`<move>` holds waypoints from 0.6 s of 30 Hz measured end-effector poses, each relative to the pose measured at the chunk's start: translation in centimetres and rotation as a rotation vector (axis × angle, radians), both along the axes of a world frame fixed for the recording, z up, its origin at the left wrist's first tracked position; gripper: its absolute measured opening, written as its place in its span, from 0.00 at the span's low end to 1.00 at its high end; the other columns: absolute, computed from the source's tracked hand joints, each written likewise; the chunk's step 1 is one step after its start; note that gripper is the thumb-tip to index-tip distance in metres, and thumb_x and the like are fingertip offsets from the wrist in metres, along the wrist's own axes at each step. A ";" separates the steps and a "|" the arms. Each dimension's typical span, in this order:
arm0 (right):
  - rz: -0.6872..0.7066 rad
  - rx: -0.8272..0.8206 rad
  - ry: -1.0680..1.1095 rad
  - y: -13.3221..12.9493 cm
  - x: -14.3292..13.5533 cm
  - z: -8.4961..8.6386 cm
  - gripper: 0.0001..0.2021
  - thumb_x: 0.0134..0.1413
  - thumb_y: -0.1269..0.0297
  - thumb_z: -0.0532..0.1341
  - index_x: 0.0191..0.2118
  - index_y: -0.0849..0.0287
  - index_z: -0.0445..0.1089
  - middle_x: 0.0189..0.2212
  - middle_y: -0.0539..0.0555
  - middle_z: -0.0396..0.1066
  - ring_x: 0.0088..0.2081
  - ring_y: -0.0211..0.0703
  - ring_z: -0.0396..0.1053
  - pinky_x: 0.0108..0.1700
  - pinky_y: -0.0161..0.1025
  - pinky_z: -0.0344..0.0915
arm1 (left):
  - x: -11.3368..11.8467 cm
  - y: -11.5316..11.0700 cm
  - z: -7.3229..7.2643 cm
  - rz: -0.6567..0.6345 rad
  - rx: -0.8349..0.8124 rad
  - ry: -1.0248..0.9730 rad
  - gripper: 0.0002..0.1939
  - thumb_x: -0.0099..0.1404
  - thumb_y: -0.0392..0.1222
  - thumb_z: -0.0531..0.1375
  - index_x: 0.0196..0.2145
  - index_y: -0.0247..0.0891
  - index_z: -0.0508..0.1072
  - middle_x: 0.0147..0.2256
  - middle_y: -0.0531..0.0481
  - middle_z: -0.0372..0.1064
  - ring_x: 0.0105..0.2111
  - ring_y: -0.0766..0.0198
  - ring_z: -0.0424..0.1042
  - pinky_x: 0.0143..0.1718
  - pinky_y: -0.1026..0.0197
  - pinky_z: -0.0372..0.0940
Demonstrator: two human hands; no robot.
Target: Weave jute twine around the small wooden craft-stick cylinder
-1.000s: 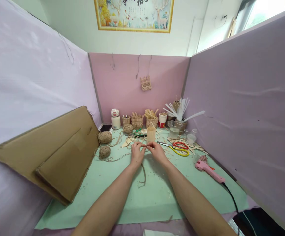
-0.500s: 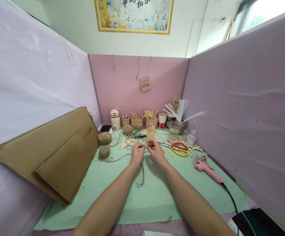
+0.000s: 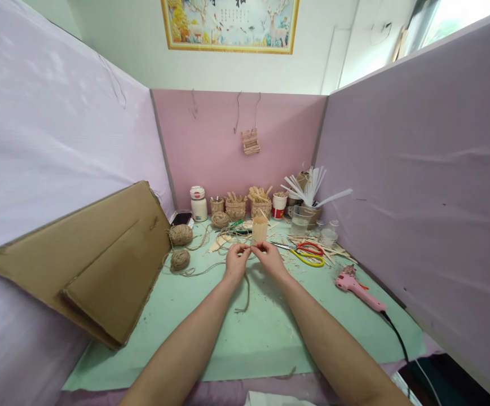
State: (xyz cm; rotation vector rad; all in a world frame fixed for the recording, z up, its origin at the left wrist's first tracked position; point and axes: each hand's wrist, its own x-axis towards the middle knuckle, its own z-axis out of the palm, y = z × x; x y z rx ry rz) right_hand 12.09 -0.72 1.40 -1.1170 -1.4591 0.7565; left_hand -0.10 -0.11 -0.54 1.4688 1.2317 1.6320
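Just in front of an upright, pale wooden cylinder (image 3: 259, 229), the person's left hand (image 3: 237, 260) and right hand (image 3: 268, 256) met at the fingertips, both pinched narrow on a thin strand of brown jute twine (image 3: 247, 290); the bit between the fingers was too small to make out. One frayed length of it trailed toward the viewer from the cylinder's near side, over a mint-green cloth (image 3: 265, 338). Left of the cylinder, a small round ball of brown twine (image 3: 180, 260) lay well apart. Right of the cylinder were metal scissors with one red and one yellow handle (image 3: 295, 251), and, farther right and nearer the viewer, a pink glue gun (image 3: 360, 292).
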 end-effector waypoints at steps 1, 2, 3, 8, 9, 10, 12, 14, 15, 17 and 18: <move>-0.007 -0.001 -0.003 0.0 0.0 0.0 0.09 0.43 0.59 0.59 0.26 0.61 0.68 0.25 0.52 0.69 0.29 0.40 0.65 0.37 0.38 0.61 | 0.1 -0.1 0.1 0.000 0.016 0.021 0.06 0.51 0.41 0.61 0.26 0.35 0.73 0.31 0.48 0.68 0.34 0.63 0.66 0.40 0.60 0.61; -0.014 -0.006 -0.010 0.1 0.1 -0.1 0.10 0.43 0.59 0.59 0.25 0.61 0.68 0.24 0.51 0.69 0.29 0.40 0.64 0.36 0.38 0.61 | 0.1 -0.2 0.2 0.000 0.021 0.023 0.06 0.51 0.41 0.61 0.26 0.35 0.73 0.31 0.48 0.68 0.34 0.64 0.66 0.41 0.60 0.61; -0.019 -0.012 -0.017 0.2 0.1 -0.2 0.10 0.43 0.58 0.58 0.25 0.61 0.68 0.24 0.51 0.69 0.29 0.40 0.64 0.36 0.37 0.61 | 0.2 -0.2 0.2 -0.002 0.010 0.003 0.07 0.51 0.41 0.61 0.27 0.35 0.73 0.31 0.49 0.68 0.34 0.64 0.66 0.40 0.60 0.61; 0.002 -0.030 -0.033 0.7 0.1 -0.8 0.12 0.45 0.57 0.57 0.28 0.61 0.69 0.24 0.51 0.70 0.29 0.40 0.64 0.34 0.37 0.60 | 0.6 -0.2 0.1 -0.100 -0.164 -0.227 0.10 0.50 0.44 0.61 0.28 0.34 0.70 0.25 0.51 0.66 0.26 0.68 0.65 0.32 0.63 0.61; 0.000 -0.022 -0.040 0.7 0.1 -0.9 0.12 0.45 0.57 0.56 0.28 0.61 0.69 0.25 0.51 0.70 0.29 0.40 0.64 0.34 0.37 0.60 | 0.6 -0.2 0.1 -0.120 -0.182 -0.260 0.11 0.50 0.45 0.61 0.28 0.34 0.70 0.24 0.52 0.65 0.25 0.69 0.64 0.30 0.64 0.61; -0.005 -0.011 -0.050 0.8 0.1 -0.9 0.11 0.46 0.57 0.56 0.28 0.60 0.69 0.25 0.52 0.70 0.29 0.40 0.64 0.35 0.37 0.60 | 0.7 -0.3 0.2 -0.137 -0.193 -0.289 0.12 0.49 0.45 0.62 0.28 0.34 0.69 0.24 0.53 0.65 0.24 0.70 0.63 0.30 0.64 0.61; -0.019 0.015 -0.069 0.7 0.1 -0.9 0.11 0.46 0.57 0.55 0.28 0.60 0.69 0.26 0.52 0.70 0.30 0.40 0.64 0.35 0.37 0.60 | 0.7 -0.5 0.5 -0.168 -0.213 -0.354 0.13 0.47 0.45 0.63 0.28 0.35 0.68 0.25 0.53 0.65 0.25 0.70 0.64 0.31 0.64 0.62; -0.026 0.036 -0.087 0.6 0.1 -0.8 0.12 0.47 0.57 0.55 0.28 0.60 0.68 0.26 0.52 0.70 0.30 0.41 0.65 0.35 0.37 0.60 | 0.7 -0.7 0.9 -0.190 -0.254 -0.426 0.14 0.46 0.45 0.64 0.29 0.36 0.67 0.28 0.53 0.66 0.26 0.70 0.67 0.33 0.63 0.64; -0.029 0.042 -0.096 0.6 0.1 -0.8 0.12 0.48 0.57 0.55 0.28 0.60 0.68 0.26 0.52 0.70 0.30 0.41 0.65 0.35 0.37 0.60 | 0.8 -0.8 1.1 -0.197 -0.288 -0.455 0.15 0.46 0.45 0.64 0.30 0.36 0.67 0.28 0.53 0.66 0.26 0.70 0.67 0.33 0.62 0.64; -0.042 0.052 -0.118 0.4 0.1 -0.7 0.12 0.48 0.57 0.54 0.28 0.60 0.68 0.26 0.53 0.70 0.30 0.41 0.65 0.35 0.37 0.60 | 0.8 -1.0 1.3 -0.210 -0.363 -0.473 0.15 0.46 0.45 0.64 0.30 0.36 0.66 0.27 0.53 0.66 0.25 0.70 0.67 0.31 0.63 0.64; -0.051 0.055 -0.131 0.4 0.1 -0.6 0.11 0.48 0.58 0.54 0.27 0.60 0.68 0.26 0.53 0.70 0.30 0.41 0.65 0.35 0.38 0.60 | 0.8 -1.1 1.4 -0.219 -0.394 -0.463 0.14 0.46 0.44 0.64 0.30 0.35 0.67 0.26 0.53 0.65 0.24 0.70 0.67 0.29 0.63 0.64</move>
